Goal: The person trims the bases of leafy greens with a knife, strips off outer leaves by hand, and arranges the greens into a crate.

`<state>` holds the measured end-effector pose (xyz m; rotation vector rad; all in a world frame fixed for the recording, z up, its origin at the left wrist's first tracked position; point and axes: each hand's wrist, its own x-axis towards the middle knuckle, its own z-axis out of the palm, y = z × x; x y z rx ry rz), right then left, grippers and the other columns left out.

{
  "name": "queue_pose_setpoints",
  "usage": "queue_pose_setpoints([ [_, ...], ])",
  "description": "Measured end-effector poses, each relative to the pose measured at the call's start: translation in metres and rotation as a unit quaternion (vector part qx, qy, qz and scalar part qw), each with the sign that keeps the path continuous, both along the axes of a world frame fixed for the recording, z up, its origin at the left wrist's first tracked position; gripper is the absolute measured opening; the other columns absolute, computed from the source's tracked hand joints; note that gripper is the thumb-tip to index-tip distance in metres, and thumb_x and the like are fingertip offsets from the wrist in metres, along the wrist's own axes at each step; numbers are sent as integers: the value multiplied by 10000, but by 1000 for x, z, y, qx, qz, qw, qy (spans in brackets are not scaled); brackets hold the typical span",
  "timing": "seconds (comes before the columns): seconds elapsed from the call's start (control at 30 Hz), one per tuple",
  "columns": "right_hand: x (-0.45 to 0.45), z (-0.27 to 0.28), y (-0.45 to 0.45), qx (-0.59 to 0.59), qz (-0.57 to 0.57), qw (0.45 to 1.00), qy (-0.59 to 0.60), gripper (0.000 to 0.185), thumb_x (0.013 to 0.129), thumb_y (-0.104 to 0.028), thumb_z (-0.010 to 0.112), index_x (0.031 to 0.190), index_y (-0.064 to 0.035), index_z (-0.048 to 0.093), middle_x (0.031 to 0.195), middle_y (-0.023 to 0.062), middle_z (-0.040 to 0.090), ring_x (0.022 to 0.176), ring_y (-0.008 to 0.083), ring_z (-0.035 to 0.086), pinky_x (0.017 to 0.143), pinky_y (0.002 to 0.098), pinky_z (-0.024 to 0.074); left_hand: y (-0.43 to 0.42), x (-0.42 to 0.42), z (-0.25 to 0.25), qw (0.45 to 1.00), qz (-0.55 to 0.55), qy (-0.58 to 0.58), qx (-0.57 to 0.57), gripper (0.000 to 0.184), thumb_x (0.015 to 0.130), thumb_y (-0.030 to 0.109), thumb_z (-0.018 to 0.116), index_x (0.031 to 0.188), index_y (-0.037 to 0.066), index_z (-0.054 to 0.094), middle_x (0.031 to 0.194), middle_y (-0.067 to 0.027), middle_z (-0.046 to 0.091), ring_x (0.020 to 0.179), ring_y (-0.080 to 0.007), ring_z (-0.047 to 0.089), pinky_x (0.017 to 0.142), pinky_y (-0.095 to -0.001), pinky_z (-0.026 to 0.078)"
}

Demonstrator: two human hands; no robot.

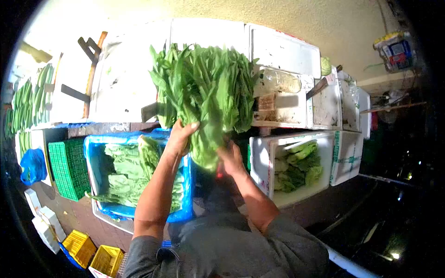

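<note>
My left hand (181, 137) is closed round the lower part of a long-leafed lettuce (206, 139), its thumb lying across the leaves. The pale stem end of this lettuce points toward my body. My right hand (232, 157) is at the right side of that stem end; its fingers are blurred, and I cannot tell how they are bent. Just beyond my hands, a wide pile of the same leafy lettuce (232, 88) stands on the white table boxes, leaf tips away from me.
A blue-lined box of lettuce (121, 169) stands at left, beside a green crate (69, 169). At right is a white foam box (264, 162) holding greens. Soiled foam trays (282, 48) lie at the back right. Yellow crates (107, 259) sit on the floor, lower left.
</note>
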<state>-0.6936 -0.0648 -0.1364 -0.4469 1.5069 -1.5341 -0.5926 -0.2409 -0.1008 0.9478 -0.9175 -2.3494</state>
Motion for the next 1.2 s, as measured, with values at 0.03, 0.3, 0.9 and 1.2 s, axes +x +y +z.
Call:
queue_pose_setpoints([
  [0.03, -16, -21, -2, -1, -18, 1000, -17, 591, 894, -304, 697, 1380, -37, 494, 1093, 71, 665, 817, 142, 607, 621, 272, 475, -6, -20, -1, 999, -8, -51, -11, 679, 785, 194, 789, 1314, -48, 440, 1120, -151, 638, 986, -243, 646, 874, -386, 546],
  [0.3, -84, -151, -24, 192, -55, 968, 150, 702, 927, -399, 662, 1426, 31, 420, 1169, 276, 624, 995, 345, 652, 857, 421, 529, -41, -118, -166, 877, -105, -332, -331, 887, 770, 388, 817, 1402, -80, 405, 1211, -268, 628, 1083, -338, 642, 942, -397, 503],
  [0.9, -63, -106, -39, 219, -34, 894, 390, 548, 879, -222, 720, 1315, 35, 510, 1238, 275, 594, 1113, 427, 604, 907, 415, 527, -13, -114, -73, 878, -103, -317, -343, 541, 915, 204, 671, 1341, -87, 508, 1318, -279, 579, 1224, -322, 585, 1019, -363, 459],
  [1.2, -47, -74, 12, 282, -31, 945, 166, 520, 948, -292, 660, 1339, -1, 480, 1042, 63, 591, 887, 186, 596, 693, 333, 530, -6, 145, -88, 785, 254, -439, -356, 428, 861, 194, 731, 1222, -5, 615, 1083, -163, 663, 1008, -247, 629, 923, -349, 481],
])
